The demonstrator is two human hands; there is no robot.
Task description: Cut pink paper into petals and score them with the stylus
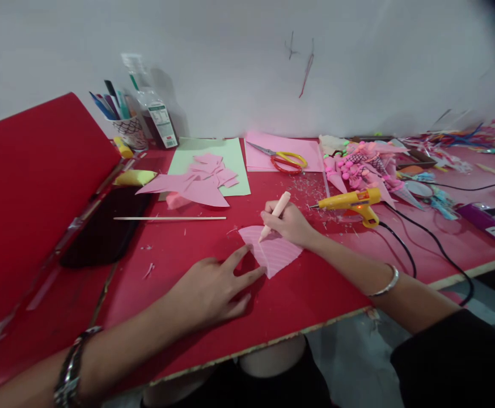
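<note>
A fan-shaped piece of pink paper point(279, 256) with pale stripes lies flat on the red tabletop. My right hand point(292, 224) grips a light pink marker point(278, 211), tilted, its tip touching the paper near the upper left part. Spread fingers of my left hand point(217, 286) rest at the paper's left edge, two fingertips on it. Up and left of the paper, a thin wooden stick point(170, 218) lies on the table. To the right of my right hand a yellow glue gun point(351, 203) lies with a small orange light showing.
Scissors point(279, 156) lie on pink sheets point(256, 164) at the back. Pink paper cutouts point(204, 178) cover a pale green sheet point(183, 153). Further back stand a pen cup point(130, 133) and a bottle point(160, 122). Pink cones point(364, 164), cords and a purple power strip point(487, 221) occupy the right.
</note>
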